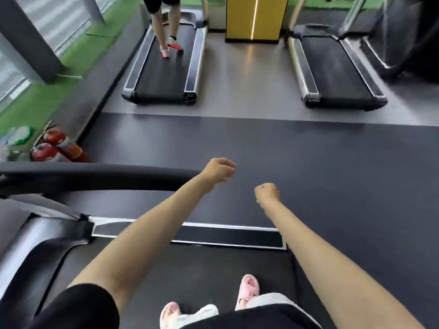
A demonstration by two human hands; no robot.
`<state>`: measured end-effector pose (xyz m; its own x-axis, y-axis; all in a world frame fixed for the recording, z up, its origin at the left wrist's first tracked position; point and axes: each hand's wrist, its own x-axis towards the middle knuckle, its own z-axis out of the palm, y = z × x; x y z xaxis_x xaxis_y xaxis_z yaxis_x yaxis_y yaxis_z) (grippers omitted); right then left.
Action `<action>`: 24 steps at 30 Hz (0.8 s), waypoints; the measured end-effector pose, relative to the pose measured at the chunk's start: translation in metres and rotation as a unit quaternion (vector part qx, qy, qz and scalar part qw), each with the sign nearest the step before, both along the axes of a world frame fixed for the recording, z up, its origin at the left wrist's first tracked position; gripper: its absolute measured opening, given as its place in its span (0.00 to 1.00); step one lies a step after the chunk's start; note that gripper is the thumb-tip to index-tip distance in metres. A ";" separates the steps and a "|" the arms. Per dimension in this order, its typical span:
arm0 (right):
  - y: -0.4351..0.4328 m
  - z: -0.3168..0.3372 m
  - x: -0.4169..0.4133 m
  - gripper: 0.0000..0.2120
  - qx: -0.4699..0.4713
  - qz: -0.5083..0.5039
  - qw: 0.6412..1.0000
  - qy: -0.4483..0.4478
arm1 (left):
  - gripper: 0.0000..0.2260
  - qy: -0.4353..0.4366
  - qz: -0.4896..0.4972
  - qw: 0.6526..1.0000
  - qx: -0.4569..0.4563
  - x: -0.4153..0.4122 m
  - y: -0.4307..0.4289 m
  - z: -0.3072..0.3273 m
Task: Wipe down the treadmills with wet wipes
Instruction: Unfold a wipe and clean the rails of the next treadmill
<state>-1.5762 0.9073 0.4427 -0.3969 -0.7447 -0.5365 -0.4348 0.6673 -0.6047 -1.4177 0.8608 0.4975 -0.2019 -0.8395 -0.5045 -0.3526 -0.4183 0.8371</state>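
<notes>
I stand in pink slippers on the dark belt of a treadmill (190, 269), with its silver-edged side rail (225, 236) in front of my feet and its black padded handrail (95, 176) to the left. Both my arms reach forward over the dark floor. My left hand (219, 170) hangs past the end of the handrail, fingers loosely curled and holding nothing. My right hand (267, 192) is curled into a fist seen from behind, and nothing shows in it. No wet wipe is in view.
Two more treadmills stand across the aisle: the left one (166, 67) has a person running on it, the right one (337, 67) has nobody on it. A yellow pillar (256, 17) stands between them. Two red fire extinguishers (57, 148) and blurred green-white items sit at the left.
</notes>
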 end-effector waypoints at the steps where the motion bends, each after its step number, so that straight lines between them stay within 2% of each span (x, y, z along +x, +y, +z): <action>1: -0.003 -0.002 -0.019 0.07 0.010 -0.003 1.000 -0.018 | 0.07 -0.002 -0.015 1.000 0.002 -0.020 -0.005 0.001; 3: -0.012 -0.004 -0.045 0.03 0.015 0.003 0.998 -0.054 | 0.07 -0.017 -0.026 0.999 0.010 -0.047 -0.015 0.002; 8: -0.054 -0.001 -0.068 0.10 -0.016 0.023 0.997 -0.078 | 0.07 -0.078 -0.008 0.996 0.030 -0.061 -0.058 -0.009; 13: -0.107 -0.005 -0.078 0.14 -0.019 0.042 0.994 -0.098 | 0.07 -0.080 0.040 0.994 0.058 -0.064 -0.112 -0.023; 19: -0.223 -0.010 -0.090 0.14 -0.030 0.097 0.994 -0.049 | 0.08 -0.085 0.049 0.995 0.033 -0.081 -0.213 -0.037; 22: -0.284 -0.006 -0.095 0.11 -0.033 0.132 0.991 -0.015 | 0.09 -0.116 0.066 0.991 0.026 -0.078 -0.260 -0.038; 24: -0.316 0.002 -0.095 0.09 -0.029 0.189 0.981 0.027 | 0.11 -0.158 0.061 0.985 0.016 -0.071 -0.286 -0.035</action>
